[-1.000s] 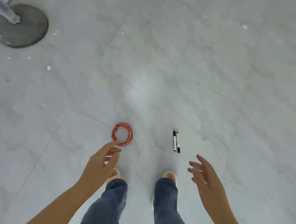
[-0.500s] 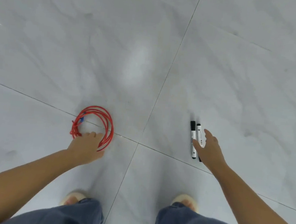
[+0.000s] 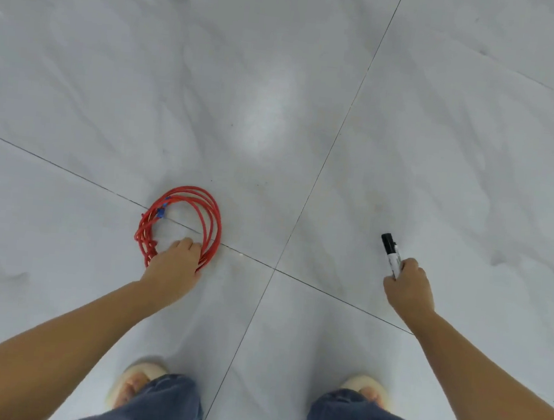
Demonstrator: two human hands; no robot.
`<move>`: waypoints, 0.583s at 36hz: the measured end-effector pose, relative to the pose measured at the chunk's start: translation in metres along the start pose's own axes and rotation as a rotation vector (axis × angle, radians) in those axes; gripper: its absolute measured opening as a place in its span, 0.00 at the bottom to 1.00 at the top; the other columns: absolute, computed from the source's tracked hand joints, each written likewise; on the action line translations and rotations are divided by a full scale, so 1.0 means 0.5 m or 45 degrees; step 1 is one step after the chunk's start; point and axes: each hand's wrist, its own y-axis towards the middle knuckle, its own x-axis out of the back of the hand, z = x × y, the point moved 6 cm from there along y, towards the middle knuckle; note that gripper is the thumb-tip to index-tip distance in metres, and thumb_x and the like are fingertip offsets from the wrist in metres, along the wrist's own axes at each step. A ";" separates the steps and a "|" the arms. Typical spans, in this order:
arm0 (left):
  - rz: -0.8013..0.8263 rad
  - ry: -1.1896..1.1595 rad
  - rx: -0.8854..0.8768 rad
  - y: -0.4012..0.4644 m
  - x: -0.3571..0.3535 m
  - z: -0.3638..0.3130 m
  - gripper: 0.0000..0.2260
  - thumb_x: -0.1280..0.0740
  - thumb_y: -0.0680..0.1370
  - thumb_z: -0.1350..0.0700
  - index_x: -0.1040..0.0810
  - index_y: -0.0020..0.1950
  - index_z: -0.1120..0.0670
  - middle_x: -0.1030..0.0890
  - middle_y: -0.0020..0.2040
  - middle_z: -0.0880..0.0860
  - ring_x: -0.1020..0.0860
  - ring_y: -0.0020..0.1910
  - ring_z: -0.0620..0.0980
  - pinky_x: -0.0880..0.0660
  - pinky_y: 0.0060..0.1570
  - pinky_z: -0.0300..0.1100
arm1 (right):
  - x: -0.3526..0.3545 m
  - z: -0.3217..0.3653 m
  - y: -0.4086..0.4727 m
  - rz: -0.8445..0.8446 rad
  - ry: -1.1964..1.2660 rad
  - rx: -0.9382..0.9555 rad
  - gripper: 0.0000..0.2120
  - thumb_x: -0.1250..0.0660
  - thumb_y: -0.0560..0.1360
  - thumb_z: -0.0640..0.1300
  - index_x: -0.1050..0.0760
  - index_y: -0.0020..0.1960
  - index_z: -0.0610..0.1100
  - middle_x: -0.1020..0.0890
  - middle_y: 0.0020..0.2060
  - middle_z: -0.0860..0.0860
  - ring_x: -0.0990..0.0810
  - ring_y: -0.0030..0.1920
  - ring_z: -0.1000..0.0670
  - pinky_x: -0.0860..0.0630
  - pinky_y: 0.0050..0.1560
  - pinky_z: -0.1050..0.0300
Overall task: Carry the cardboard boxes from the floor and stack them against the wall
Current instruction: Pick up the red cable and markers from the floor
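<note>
Bent low over the grey tiled floor (image 3: 446,124) now, both arms reaching down. The left hand (image 3: 172,264) is down on the near edge of a red coil of cord (image 3: 211,224), fingers (image 3: 186,244) curled over its strands; whether they have actually closed under the loops, I cannot tell from here. The right hand (image 3: 410,283) is wrapped round a marker (image 3: 390,253), black cap pointing up and away from the person, its long axis running almost straight ahead along the floor. Only one marker shows clearly; a second could be hidden in the fist.

And the cardboard boxes? Nowhere in sight, nor the wall. So the thing the job turns on lies somewhere outside this patch of floor, direction unknown. My guess is this is clearing loose bits out of the way first. Both hands look occupied, so neither is free for a box until the cord and marker are set down.
</note>
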 end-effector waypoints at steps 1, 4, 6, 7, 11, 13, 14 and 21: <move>-0.021 -0.130 0.018 -0.011 0.019 -0.002 0.11 0.39 0.79 0.57 0.28 0.59 0.61 0.28 0.53 0.55 0.27 0.53 0.53 0.27 0.50 0.44 | 0.012 0.006 -0.018 -0.006 0.018 0.012 0.12 0.41 0.77 0.36 0.34 0.59 0.33 0.27 0.50 0.37 0.29 0.42 0.42 0.33 0.41 0.52; -0.148 -0.472 0.135 -0.065 0.094 -0.007 0.05 0.39 0.78 0.60 0.28 0.46 0.61 0.30 0.43 0.54 0.28 0.41 0.53 0.32 0.41 0.42 | 0.058 0.032 -0.095 0.006 0.068 0.068 0.11 0.41 0.77 0.37 0.33 0.58 0.35 0.27 0.48 0.40 0.28 0.42 0.41 0.33 0.41 0.52; -0.203 -0.683 0.242 -0.112 0.150 -0.013 0.06 0.40 0.79 0.59 0.28 0.46 0.61 0.28 0.39 0.54 0.28 0.36 0.53 0.33 0.35 0.42 | 0.101 0.052 -0.154 0.039 0.107 0.104 0.11 0.42 0.76 0.37 0.32 0.57 0.36 0.25 0.50 0.40 0.25 0.43 0.40 0.31 0.40 0.52; -0.197 -0.814 0.300 -0.139 0.180 -0.017 0.06 0.40 0.80 0.59 0.27 0.48 0.61 0.27 0.37 0.54 0.28 0.34 0.53 0.32 0.32 0.42 | 0.126 0.061 -0.185 0.055 0.120 0.115 0.11 0.42 0.76 0.37 0.32 0.57 0.37 0.24 0.51 0.41 0.25 0.42 0.41 0.31 0.38 0.53; -0.100 -1.072 0.359 -0.265 0.290 -0.056 0.05 0.42 0.81 0.56 0.29 0.50 0.56 0.27 0.37 0.50 0.27 0.34 0.48 0.28 0.30 0.36 | 0.249 0.100 -0.325 0.090 0.170 0.154 0.06 0.42 0.76 0.36 0.34 0.53 0.40 0.27 0.46 0.43 0.31 0.33 0.49 0.36 0.30 0.56; -0.086 -1.129 0.294 -0.341 0.355 -0.084 0.05 0.41 0.81 0.56 0.29 0.46 0.54 0.26 0.37 0.51 0.27 0.34 0.49 0.27 0.33 0.37 | 0.317 0.122 -0.397 0.095 0.199 0.193 0.07 0.42 0.76 0.36 0.35 0.52 0.44 0.27 0.46 0.44 0.31 0.33 0.52 0.38 0.30 0.58; -0.089 -1.150 0.259 -0.382 0.390 -0.095 0.07 0.40 0.81 0.56 0.29 0.43 0.52 0.26 0.36 0.51 0.27 0.34 0.49 0.27 0.34 0.37 | 0.350 0.132 -0.432 0.097 0.213 0.211 0.08 0.42 0.76 0.35 0.35 0.52 0.46 0.27 0.46 0.44 0.31 0.34 0.52 0.38 0.30 0.58; -0.132 -1.402 0.256 -0.663 0.650 -0.116 0.07 0.38 0.80 0.59 0.28 0.43 0.49 0.23 0.37 0.52 0.25 0.36 0.49 0.26 0.36 0.34 | 0.579 0.205 -0.683 0.068 0.297 0.333 0.06 0.41 0.77 0.37 0.33 0.52 0.45 0.27 0.41 0.47 0.30 0.33 0.51 0.37 0.31 0.59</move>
